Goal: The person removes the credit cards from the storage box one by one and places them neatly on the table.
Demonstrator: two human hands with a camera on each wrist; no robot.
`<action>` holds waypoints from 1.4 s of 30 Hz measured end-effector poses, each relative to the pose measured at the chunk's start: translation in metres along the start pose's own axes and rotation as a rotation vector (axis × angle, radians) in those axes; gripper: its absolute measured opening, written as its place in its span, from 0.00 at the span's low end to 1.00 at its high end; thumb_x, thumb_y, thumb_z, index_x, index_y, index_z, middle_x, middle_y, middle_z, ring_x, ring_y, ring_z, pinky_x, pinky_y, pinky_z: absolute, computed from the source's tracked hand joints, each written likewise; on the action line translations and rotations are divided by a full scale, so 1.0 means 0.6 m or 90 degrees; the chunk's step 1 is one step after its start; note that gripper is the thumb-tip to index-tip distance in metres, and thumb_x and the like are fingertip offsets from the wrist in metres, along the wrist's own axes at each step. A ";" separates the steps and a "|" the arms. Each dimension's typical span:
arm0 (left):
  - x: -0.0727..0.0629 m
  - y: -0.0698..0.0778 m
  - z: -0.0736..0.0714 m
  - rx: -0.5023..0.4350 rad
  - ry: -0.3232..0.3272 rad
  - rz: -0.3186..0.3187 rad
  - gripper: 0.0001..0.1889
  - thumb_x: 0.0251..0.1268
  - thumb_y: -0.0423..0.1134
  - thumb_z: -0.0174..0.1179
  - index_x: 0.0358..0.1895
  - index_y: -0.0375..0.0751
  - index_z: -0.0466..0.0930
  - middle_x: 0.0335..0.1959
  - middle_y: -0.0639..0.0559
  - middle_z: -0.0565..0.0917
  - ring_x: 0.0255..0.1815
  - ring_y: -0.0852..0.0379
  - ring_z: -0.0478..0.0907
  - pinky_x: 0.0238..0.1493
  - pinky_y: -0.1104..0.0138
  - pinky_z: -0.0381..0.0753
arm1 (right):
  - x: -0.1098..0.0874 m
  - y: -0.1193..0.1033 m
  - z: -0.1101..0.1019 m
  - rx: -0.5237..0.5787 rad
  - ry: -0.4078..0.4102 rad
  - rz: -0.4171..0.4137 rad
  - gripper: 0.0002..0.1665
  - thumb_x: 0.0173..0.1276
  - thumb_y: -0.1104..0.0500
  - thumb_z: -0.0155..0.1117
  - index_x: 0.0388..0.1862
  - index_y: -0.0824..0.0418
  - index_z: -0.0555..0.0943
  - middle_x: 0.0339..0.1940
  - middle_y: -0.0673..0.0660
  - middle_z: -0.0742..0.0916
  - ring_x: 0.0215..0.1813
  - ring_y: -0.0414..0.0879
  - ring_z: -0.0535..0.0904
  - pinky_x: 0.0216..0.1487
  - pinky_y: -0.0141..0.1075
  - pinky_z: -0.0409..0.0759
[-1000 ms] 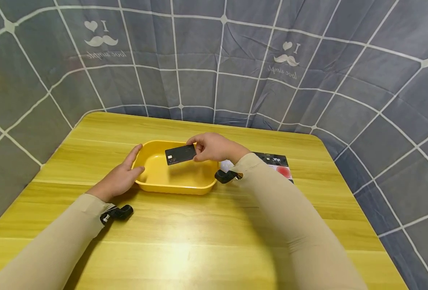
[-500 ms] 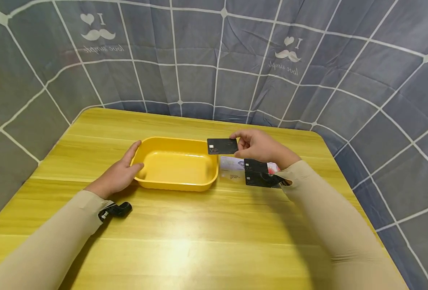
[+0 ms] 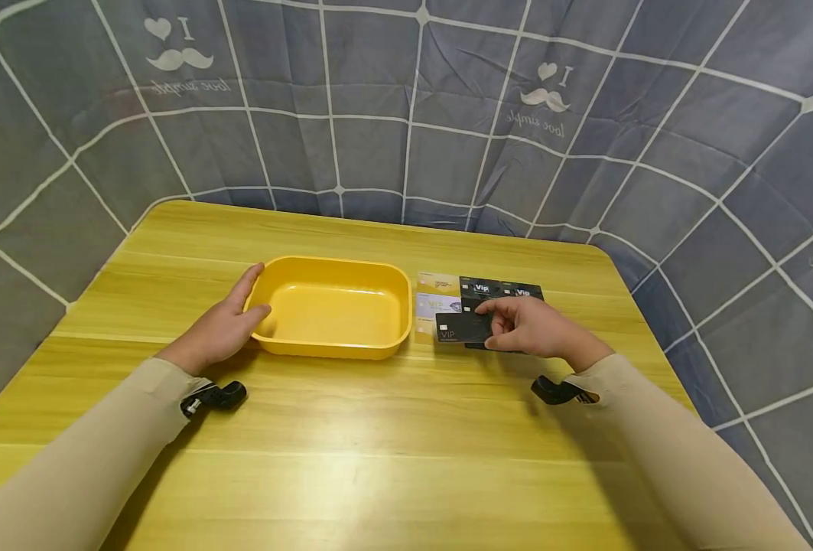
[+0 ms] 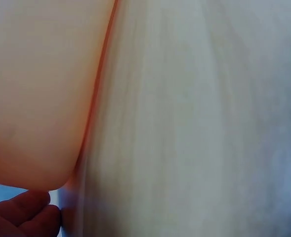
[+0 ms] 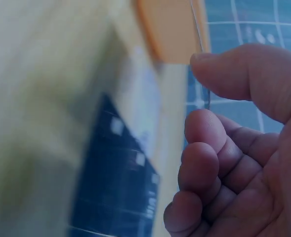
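Observation:
My left hand (image 3: 216, 329) holds the left rim of a yellow plastic tray (image 3: 330, 354), its thumb over the rim on the inner side. In the left wrist view, fingertips (image 4: 44, 217) show by the tray's lower corner. My right hand (image 3: 537, 325) pinches a black VIP card (image 3: 450, 329) between thumb and fingers. This card hovers just over a group of cards right of the tray. Black Vip cards (image 3: 479, 286), a gold card (image 3: 437, 283) and a silvery card (image 3: 436, 304) lie there, partly covered by hand and held card. From the right wrist, the held card appears edge-on.
The wood-grain table (image 3: 351, 451) stretches in front of the tray and cards. A grey-blue gridded curtain (image 3: 372, 84) hangs round its back and sides. Black wrist mounts (image 3: 223, 396) stick out from both sleeves.
My right hand has carried the black card rightward from above the tray to low over the cards on the table. My left hand stays at the tray's rim.

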State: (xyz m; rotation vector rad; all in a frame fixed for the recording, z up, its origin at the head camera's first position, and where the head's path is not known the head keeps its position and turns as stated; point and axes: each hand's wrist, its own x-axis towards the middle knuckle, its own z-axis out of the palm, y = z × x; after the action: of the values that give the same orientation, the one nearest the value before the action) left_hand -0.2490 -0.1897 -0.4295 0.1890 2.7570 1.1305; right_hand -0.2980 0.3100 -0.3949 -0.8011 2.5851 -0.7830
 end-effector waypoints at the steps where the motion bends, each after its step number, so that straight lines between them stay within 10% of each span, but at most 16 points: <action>1: 0.000 -0.001 0.000 -0.002 0.000 0.000 0.41 0.86 0.55 0.41 0.87 0.57 0.25 0.89 0.42 0.36 0.86 0.26 0.43 0.80 0.30 0.46 | 0.000 0.001 0.006 -0.004 -0.006 0.000 0.30 0.69 0.59 0.74 0.68 0.63 0.78 0.26 0.48 0.83 0.22 0.40 0.70 0.33 0.35 0.73; 15: -0.003 -0.002 -0.003 -0.007 0.002 0.000 0.42 0.86 0.61 0.40 0.87 0.58 0.25 0.89 0.40 0.35 0.86 0.25 0.42 0.80 0.29 0.46 | 0.013 0.000 0.074 -0.011 -0.040 -0.004 0.29 0.65 0.57 0.78 0.64 0.64 0.81 0.24 0.46 0.83 0.26 0.38 0.74 0.30 0.30 0.71; 42: -0.002 -0.002 -0.007 -0.022 0.003 -0.008 0.43 0.86 0.60 0.41 0.87 0.56 0.24 0.89 0.38 0.36 0.86 0.26 0.42 0.80 0.30 0.46 | 0.011 -0.005 0.096 -0.012 -0.027 0.008 0.31 0.63 0.56 0.80 0.64 0.63 0.82 0.24 0.45 0.81 0.26 0.38 0.73 0.30 0.30 0.71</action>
State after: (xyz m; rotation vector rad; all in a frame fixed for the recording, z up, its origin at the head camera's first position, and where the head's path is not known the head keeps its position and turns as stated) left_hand -0.2489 -0.1933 -0.4274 0.1648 2.7367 1.1761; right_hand -0.2766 0.2805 -0.4398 -0.7977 2.5613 -0.7300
